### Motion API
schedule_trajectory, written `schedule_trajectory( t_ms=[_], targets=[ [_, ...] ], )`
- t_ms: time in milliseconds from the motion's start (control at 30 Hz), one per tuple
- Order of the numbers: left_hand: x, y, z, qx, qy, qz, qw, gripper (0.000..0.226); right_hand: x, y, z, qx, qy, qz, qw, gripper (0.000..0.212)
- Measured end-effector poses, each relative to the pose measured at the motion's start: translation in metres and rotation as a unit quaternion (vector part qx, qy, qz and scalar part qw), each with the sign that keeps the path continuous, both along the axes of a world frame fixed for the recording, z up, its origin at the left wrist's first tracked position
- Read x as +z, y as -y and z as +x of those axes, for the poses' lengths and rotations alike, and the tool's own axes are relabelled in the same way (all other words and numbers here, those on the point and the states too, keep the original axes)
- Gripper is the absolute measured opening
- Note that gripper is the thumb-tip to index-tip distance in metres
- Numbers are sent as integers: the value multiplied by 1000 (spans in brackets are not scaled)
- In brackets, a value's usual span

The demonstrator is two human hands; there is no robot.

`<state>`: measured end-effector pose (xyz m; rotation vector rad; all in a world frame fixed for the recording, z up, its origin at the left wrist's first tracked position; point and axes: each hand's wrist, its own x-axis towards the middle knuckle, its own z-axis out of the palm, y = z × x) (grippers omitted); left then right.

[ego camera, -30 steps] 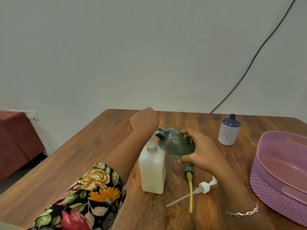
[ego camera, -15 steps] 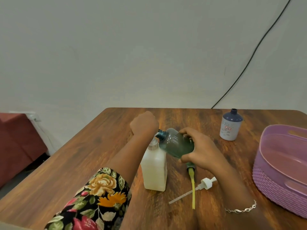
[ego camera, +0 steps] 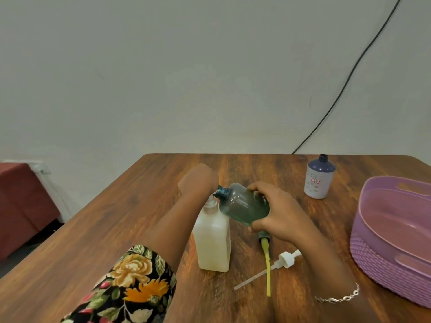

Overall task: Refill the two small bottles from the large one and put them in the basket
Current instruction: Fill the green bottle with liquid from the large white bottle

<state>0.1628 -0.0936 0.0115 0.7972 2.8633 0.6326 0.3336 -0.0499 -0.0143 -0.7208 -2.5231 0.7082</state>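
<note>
The large whitish bottle [ego camera: 211, 241] stands upright mid-table. My left hand [ego camera: 198, 180] is curled over its top from behind, with the fingers hidden. My right hand [ego camera: 279, 213] grips a small clear teal bottle [ego camera: 242, 206], uncapped and tilted so its open mouth sits against the large bottle's neck. A second small bottle [ego camera: 318, 178], white with a dark blue shoulder and no cap, stands at the back right. The purple basket [ego camera: 377, 259] sits at the right edge, with nothing in it.
Two loose pump tops lie on the wooden table [ego camera: 140, 206] in front of my right hand: a green one with a yellow tube [ego camera: 267, 259] and a white one [ego camera: 286, 258]. A black cable [ego camera: 349, 78] runs down the wall. A red piece of furniture [ego camera: 21, 201] stands left of the table.
Both hands and the two bottles keep the same pose at the large bottle's top. Only the view has shifted slightly.
</note>
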Motion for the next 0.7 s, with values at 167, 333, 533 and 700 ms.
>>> schedule_trajectory(
  t_ms=[167, 333, 533, 700],
  targets=[
    [4, 3, 3, 4, -6, 35, 999, 28, 0, 2, 1, 2, -6, -17, 1000, 68],
    [21, 3, -1, -27, 39, 96, 994, 25, 8, 1, 4, -6, -18, -8, 1000, 69],
    [5, 4, 4, -29, 111, 70, 991, 34, 4, 3, 3, -8, -15, -14, 1000, 68],
    [-4, 8, 6, -13, 133, 99, 986, 35, -2, 3, 0, -11, -2, -13, 1000, 68]
  ],
)
